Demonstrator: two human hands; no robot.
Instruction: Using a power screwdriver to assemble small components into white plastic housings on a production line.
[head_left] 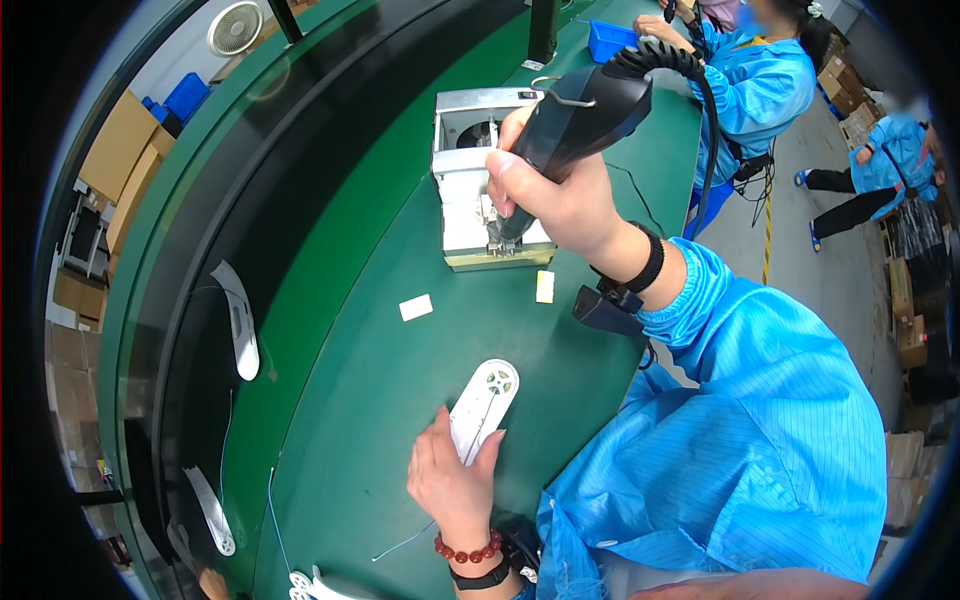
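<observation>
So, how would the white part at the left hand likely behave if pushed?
The white part looks stiff, judging by its straight long edges. It would probably slide rather than roll, since it seems to lie flat on the green table.

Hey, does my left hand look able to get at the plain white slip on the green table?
Probably yes: only green tabletop shows between your left hand and the plain white slip, though that hand holds the white part and would likely release it first.
</observation>
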